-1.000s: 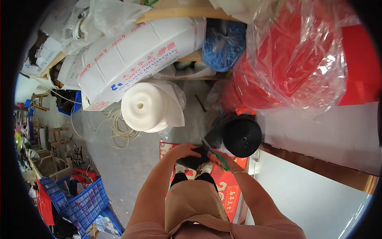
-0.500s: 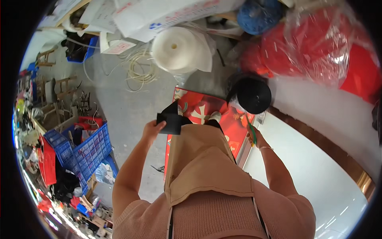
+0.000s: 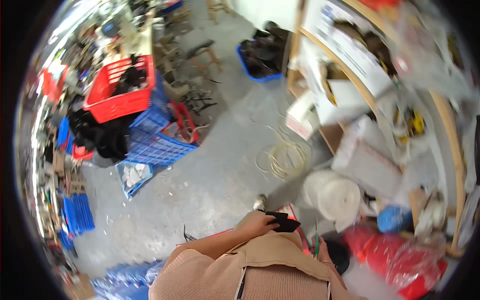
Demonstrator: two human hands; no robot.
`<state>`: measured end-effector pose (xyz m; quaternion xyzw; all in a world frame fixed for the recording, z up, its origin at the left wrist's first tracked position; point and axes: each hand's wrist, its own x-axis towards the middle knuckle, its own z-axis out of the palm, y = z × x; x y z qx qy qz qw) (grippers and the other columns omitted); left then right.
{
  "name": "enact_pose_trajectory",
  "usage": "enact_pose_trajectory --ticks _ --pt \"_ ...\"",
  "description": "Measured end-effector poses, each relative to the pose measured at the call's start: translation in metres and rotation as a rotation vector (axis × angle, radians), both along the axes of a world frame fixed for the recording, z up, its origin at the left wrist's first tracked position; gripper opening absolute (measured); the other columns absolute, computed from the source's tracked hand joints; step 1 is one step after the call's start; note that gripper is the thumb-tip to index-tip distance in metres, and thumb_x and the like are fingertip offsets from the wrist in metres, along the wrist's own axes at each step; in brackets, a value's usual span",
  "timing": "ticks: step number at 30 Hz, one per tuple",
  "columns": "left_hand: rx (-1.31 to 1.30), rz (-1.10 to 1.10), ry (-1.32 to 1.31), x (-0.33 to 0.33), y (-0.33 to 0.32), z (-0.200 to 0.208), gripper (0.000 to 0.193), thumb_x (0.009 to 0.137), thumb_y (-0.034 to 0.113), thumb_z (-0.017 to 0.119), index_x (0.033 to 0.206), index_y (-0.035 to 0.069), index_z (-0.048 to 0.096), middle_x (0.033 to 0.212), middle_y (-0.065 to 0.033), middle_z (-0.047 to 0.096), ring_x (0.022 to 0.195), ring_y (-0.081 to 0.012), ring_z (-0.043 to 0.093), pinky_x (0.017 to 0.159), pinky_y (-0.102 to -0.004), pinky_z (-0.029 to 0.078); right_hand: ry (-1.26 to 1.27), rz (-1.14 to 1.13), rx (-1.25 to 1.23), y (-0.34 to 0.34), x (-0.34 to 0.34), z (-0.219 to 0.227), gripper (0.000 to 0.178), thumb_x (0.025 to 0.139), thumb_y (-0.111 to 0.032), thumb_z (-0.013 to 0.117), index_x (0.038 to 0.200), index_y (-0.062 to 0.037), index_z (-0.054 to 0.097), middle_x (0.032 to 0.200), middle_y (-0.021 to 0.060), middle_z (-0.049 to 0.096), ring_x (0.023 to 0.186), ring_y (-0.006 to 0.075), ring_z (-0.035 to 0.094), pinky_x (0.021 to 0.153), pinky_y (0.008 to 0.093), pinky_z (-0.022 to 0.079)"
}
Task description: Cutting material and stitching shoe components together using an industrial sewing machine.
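Note:
My left hand [image 3: 257, 223] is closed on a flat black piece of material [image 3: 286, 224], held in front of the tan apron [image 3: 290, 255]. Whether it is fabric or foam I cannot tell. Lower and to the right, my right hand [image 3: 324, 251] grips green-handled scissors [image 3: 316, 243], their thin blade pointing away from me. Part of that hand is hidden behind the apron. Just beyond it stands a black roll [image 3: 341, 257]. A shoe [image 3: 259, 202] shows past my left hand, and a strip of red mat [image 3: 291, 212] peeks out around the black piece.
A white wrap roll [image 3: 340, 200] and a coil of pale hose [image 3: 286, 159] are on the floor ahead. Wooden shelving [image 3: 441, 110] with boxes lines the right. Red plastic-wrapped bundles [image 3: 400, 260] sit below it. Blue crates [image 3: 162, 150] and a red basket [image 3: 120, 107] stand left.
The view has swung to the left, bringing crates and shelving further in. Both hands now appear lower in the picture, still holding the black piece and the scissors.

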<state>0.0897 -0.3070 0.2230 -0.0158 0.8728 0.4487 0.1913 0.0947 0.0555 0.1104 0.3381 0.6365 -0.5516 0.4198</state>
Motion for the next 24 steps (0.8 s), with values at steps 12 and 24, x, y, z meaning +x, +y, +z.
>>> enact_pose_trajectory --ticks 12,24 --pt "-0.057 0.322 0.185 -0.093 -0.148 0.092 0.024 0.084 0.027 0.06 0.103 0.013 0.064 0.091 -0.0113 0.065 0.081 -0.0312 0.063 0.069 -0.0388 0.051 0.897 0.448 -0.587 -0.331 -0.217 0.19 0.052 0.076 -0.007 0.071 0.121 -0.0072 0.044 0.084 0.0047 0.054 0.061 0.0097 0.051 0.055 0.0235 0.043" --pt "0.352 0.704 0.106 -0.286 -0.307 0.101 0.025 0.086 0.027 0.059 0.102 0.008 0.061 0.08 -0.0065 0.065 0.073 -0.0267 0.063 0.066 -0.0353 0.05 1.259 0.802 -0.513 -0.531 -0.434 0.202 0.046 0.073 -0.001 0.072 0.113 -0.004 0.05 0.085 0.0072 0.063 0.074 0.0116 0.06 0.07 0.0259 0.05"
